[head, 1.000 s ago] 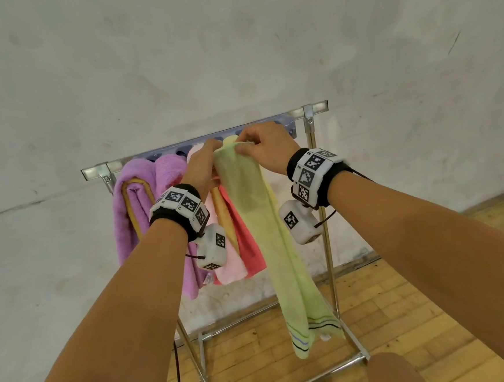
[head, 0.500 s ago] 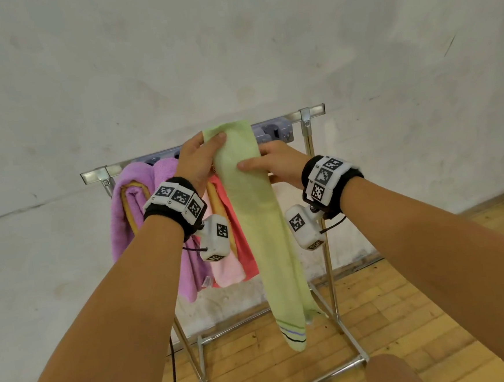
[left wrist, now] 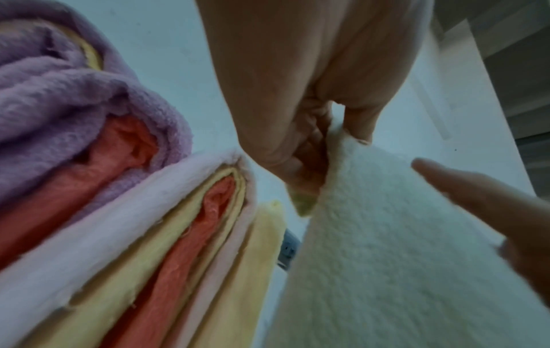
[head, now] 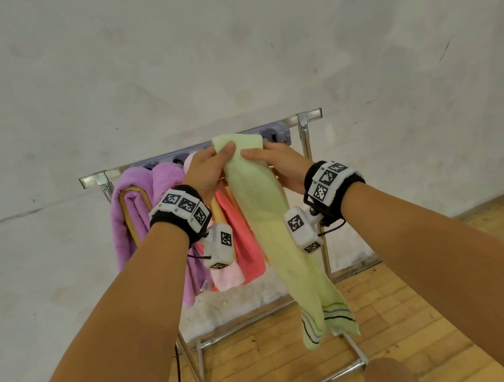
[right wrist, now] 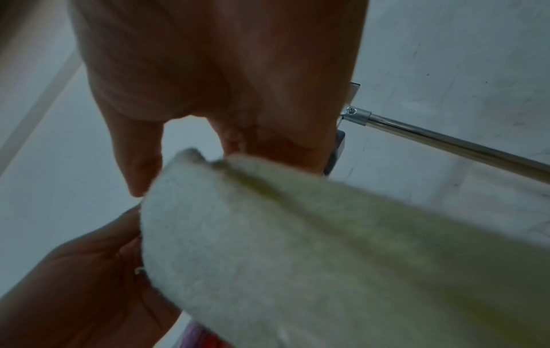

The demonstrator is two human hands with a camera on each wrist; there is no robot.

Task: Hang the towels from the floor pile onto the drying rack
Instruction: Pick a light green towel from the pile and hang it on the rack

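Note:
A pale green towel (head: 265,220) with striped ends lies draped over the top bar of the metal drying rack (head: 305,118), its long end hanging toward me. My left hand (head: 210,170) pinches the towel's left edge near the bar, thumb on top. On the other side, my right hand (head: 276,166) grips the towel's right edge with the thumb over the fabric. In the left wrist view the left hand (left wrist: 300,146) pinches the green towel (left wrist: 387,259). From the right wrist, the right hand (right wrist: 226,117) holds the green towel (right wrist: 327,259) beside the rack bar (right wrist: 446,141).
Purple (head: 131,206), pink (head: 224,277) and coral (head: 246,245) towels hang on the rack's left part. A grey power strip (head: 276,133) sits on the wall behind the bar. A white wall stands close behind; the wooden floor (head: 405,314) lies below.
Both hands have lifted the green towel's top over the rack bar and spread it flatter. The hanging end has swung slightly to the right.

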